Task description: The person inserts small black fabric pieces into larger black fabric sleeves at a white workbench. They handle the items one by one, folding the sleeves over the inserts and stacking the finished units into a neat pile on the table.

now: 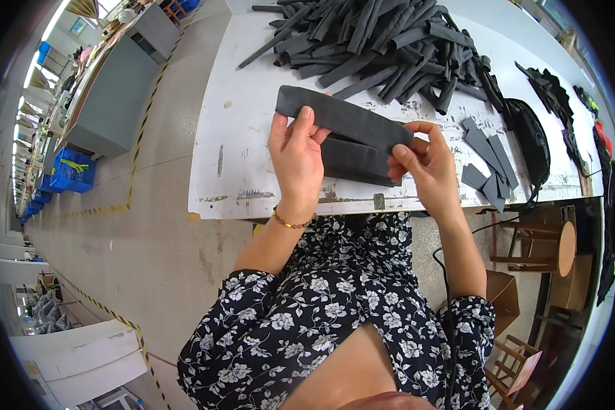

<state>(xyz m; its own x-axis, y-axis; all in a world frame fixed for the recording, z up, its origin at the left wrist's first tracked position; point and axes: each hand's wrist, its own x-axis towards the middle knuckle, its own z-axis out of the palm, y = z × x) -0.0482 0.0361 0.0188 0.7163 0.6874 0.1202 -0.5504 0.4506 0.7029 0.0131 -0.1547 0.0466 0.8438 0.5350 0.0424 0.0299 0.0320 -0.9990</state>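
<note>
Between my two hands a dark grey fabric strip [348,119] is stretched out flat, tilted down toward the right. My left hand [299,147] pinches its left end, thumb on top and fingers behind. At the other end my right hand [424,162] grips the strip's right corner between thumb and fingers. Below it, on the white table, lies a second dark grey piece [359,162], partly covered by the held strip and my hands. Beyond my hands is a large heap of dark grey rolled or tube-like fabric strips [383,48].
Flat grey pieces [492,160] lie right of my hands, beside a black pouch [528,140]. More dark fabric [550,96] is farther right. The white table [229,157] ends just before my body. Wooden stools [547,247] stand below right; a blue crate [73,169] sits left.
</note>
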